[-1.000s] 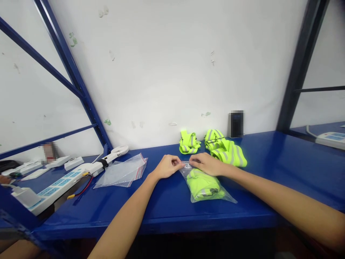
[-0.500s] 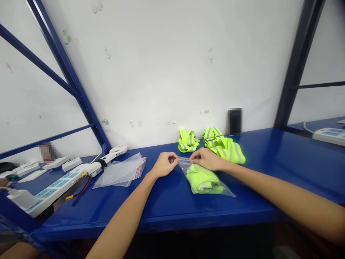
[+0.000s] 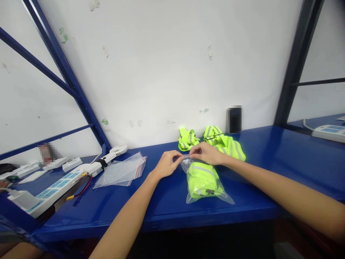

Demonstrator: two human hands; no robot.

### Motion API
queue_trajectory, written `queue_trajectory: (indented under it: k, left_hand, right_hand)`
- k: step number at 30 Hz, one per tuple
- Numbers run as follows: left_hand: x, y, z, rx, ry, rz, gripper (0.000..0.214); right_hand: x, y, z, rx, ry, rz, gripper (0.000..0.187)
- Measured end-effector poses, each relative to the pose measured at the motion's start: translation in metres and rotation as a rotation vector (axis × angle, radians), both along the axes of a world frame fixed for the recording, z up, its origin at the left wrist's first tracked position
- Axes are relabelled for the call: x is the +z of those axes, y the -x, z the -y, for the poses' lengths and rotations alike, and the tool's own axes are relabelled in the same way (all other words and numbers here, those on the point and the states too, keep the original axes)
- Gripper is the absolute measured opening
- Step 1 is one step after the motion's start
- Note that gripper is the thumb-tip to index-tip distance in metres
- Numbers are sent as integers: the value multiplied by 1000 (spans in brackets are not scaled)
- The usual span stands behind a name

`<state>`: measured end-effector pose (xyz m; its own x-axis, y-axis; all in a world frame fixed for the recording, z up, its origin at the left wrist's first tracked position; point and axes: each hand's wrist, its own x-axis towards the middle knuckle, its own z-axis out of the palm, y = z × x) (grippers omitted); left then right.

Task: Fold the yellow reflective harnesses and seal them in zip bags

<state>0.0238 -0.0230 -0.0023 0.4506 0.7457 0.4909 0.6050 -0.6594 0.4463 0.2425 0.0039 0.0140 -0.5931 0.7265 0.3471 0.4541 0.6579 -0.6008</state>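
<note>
A clear zip-lock bag [image 3: 226, 198] lies on the blue table, its top edge lifted towards the wall. Inside it is a folded neon-yellow reflective strap bundle [image 3: 202, 180] with grey bands. My left hand [image 3: 168, 163] pinches the left end of the bag's top edge between thumb and fingers. Close beside it, my right hand [image 3: 206, 153] pinches the same edge further right. Two more neon-yellow reflective bundles, a small one [image 3: 188, 139] and a larger one [image 3: 229, 146], rest behind the hands; my right hand and wrist partly cover the larger one.
Several flat clear bags with red seal lines [image 3: 122, 171] lie left of my hands. Beyond them are a white handheld fan [image 3: 118, 150], a power strip [image 3: 59, 187] and a red-black cable [image 3: 85, 187]. A dark blurred box [image 3: 235, 120] stands against the wall.
The filled bag has swung to hang straighter towards the table's front edge, showing more of the strap bundle. My hands have moved slightly closer together along the bag's top.
</note>
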Motion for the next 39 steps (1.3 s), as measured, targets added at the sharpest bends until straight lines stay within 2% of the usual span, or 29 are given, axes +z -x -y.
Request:
queue_trajectory:
  k: [7,12,18,34,39]
  left_hand:
    - [2,-2,2,16,15,18,29]
    - [0,-2,2,6,-34,21,24]
    - [0,-6,2,7,-75,5,24]
    - [-1,-14,3,9,-46,60,20]
    - [1,-16,4,2,-103,30,18]
  right_hand:
    - [0,1,3,-11,-25,-16,31]
    - [-3,4,4,-47,-57,-71,28]
    - [-4,7,7,-32,-97,-77,25]
    - [-10,9,8,59,-194,-102,13]
    - [-11,10,10,48,-222,-91,12]
